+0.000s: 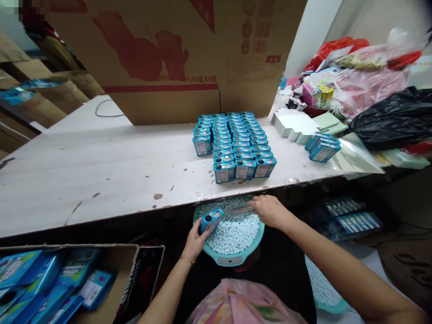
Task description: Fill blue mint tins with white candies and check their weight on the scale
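My left hand (pixel 195 238) is closed around a small blue box (pixel 211 219), held tilted over a teal basin (pixel 232 258) that is full of small white-blue pellets (pixel 232 229). My right hand (pixel 269 210) reaches over the basin's far rim, fingers pinched on a thin, blurred, light-coloured strip (pixel 240 209) that points toward the box. Above the basin, on the worn white table (pixel 101 175), several rows of matching blue boxes (pixel 234 141) stand packed together.
A large cardboard carton (pixel 162 58) stands at the table's back. Two loose blue boxes (pixel 323 147) and flat white cartons (pixel 293 123) lie to the right, beside plastic bags. An open cardboard box of blue packs (pixel 50 283) sits lower left. A second basin (pixel 324 292) is lower right.
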Demonstrator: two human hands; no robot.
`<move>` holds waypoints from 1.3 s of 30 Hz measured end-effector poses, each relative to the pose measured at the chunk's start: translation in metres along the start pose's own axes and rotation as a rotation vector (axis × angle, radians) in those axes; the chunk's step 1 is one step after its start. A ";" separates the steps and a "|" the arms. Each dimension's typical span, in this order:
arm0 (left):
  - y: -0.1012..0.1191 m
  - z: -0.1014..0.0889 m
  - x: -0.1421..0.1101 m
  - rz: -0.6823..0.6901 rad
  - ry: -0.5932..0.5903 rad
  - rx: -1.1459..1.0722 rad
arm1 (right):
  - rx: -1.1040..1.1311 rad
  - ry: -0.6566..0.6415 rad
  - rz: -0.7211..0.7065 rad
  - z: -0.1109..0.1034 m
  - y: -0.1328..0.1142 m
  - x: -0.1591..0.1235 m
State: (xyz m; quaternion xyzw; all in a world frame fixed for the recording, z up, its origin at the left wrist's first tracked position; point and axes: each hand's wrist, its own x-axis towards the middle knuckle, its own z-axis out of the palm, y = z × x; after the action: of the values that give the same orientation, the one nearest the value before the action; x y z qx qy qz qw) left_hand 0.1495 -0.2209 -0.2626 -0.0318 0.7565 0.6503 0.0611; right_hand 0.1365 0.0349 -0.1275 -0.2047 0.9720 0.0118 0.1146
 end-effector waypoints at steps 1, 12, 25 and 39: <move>-0.005 0.000 0.000 -0.035 -0.002 -0.051 | 0.027 -0.035 0.049 0.017 0.007 0.000; -0.005 0.038 -0.003 -0.213 -0.062 -0.484 | 0.499 -0.074 0.240 0.145 -0.039 0.049; 0.006 -0.013 -0.006 0.040 0.021 0.045 | 0.675 0.052 0.003 0.050 0.010 0.019; 0.010 0.006 0.002 0.246 -0.043 0.212 | -0.003 -0.019 -0.159 -0.026 -0.043 0.024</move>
State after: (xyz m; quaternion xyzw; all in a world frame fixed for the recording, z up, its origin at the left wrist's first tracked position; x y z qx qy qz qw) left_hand 0.1462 -0.2134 -0.2544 0.0815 0.8176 0.5700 0.0000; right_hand 0.1265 -0.0160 -0.1071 -0.2815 0.9515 0.0061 0.1241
